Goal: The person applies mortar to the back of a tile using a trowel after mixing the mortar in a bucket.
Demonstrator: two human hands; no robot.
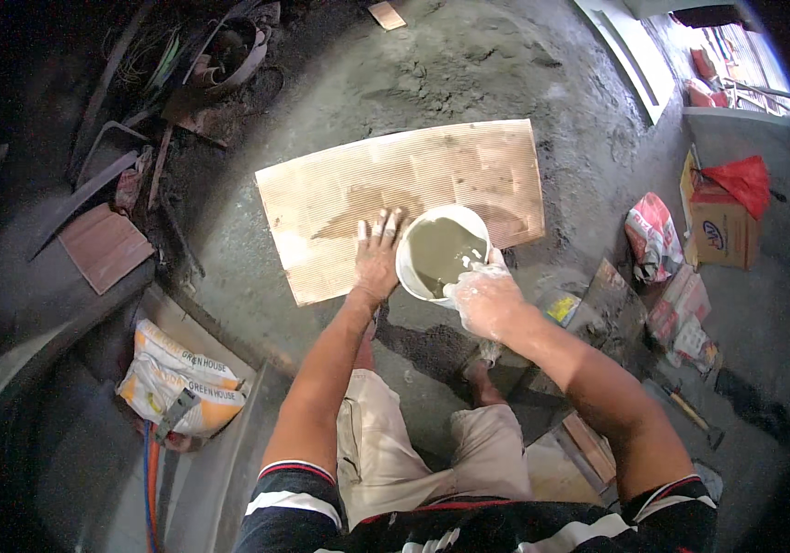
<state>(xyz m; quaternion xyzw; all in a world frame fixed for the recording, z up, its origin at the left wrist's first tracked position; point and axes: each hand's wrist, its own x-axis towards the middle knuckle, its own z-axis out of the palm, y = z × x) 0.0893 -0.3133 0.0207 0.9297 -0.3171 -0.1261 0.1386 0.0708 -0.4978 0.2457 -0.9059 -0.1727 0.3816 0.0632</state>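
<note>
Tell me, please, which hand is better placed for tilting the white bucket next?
Probably the right hand: it grips the white bucket at its rim. The left hand lies beside the bucket, fingers spread over the ribbed panel.

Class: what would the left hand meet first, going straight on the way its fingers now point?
Probably the dark patch on the ribbed board, just ahead of the left hand; depth there is unclear.
</note>
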